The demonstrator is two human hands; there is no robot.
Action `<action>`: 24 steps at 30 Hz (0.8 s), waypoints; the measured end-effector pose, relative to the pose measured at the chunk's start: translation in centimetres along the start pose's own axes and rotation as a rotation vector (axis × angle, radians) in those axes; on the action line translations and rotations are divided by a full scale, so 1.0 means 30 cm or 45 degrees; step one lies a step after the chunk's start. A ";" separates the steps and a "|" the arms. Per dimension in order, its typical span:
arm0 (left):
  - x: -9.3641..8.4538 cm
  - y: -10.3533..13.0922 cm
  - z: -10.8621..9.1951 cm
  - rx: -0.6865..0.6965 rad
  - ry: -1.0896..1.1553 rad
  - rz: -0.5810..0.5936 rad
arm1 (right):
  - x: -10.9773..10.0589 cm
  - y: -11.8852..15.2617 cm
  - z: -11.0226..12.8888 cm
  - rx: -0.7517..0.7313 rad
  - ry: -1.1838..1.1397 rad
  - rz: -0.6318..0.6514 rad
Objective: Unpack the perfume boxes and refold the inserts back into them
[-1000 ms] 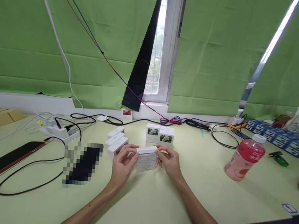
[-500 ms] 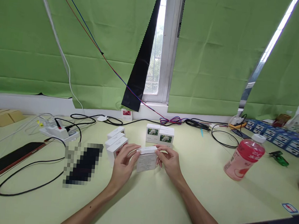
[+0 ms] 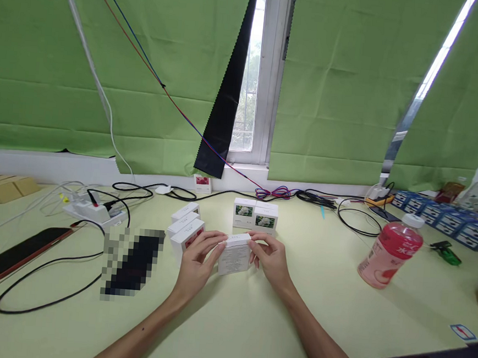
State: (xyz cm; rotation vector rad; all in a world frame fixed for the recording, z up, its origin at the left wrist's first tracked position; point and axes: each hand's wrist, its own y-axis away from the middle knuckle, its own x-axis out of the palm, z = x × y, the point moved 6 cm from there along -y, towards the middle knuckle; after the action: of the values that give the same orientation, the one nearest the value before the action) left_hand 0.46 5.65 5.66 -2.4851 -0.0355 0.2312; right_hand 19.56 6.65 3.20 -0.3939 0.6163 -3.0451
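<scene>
A small white box (image 3: 234,258) with printed text on its near face stands upright on the pale green table (image 3: 228,321). My left hand (image 3: 198,258) pinches its left upper corner, and my right hand (image 3: 271,259) holds the right upper corner. Just behind it stand two white boxes with white-flower pictures (image 3: 265,220), side by side. To the left, three more white boxes (image 3: 184,227) stand in a slanted row, the nearest partly hidden by my left hand and showing a bit of a red picture.
A pink drink bottle (image 3: 391,251) stands at right, near blue boxes (image 3: 447,217) and a green clip (image 3: 447,253). A phone (image 3: 20,250), black cables and a power strip (image 3: 94,207) lie left. Another small box (image 3: 203,184) stands by the wall.
</scene>
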 end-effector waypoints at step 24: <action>0.001 0.000 -0.005 -0.003 -0.018 -0.035 | 0.001 0.000 -0.013 0.012 0.031 0.008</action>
State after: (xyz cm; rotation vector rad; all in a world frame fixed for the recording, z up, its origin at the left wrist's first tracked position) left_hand 0.53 5.55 5.77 -2.4838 -0.0758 0.2371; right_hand 19.44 6.79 2.85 -0.3549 0.6026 -3.0502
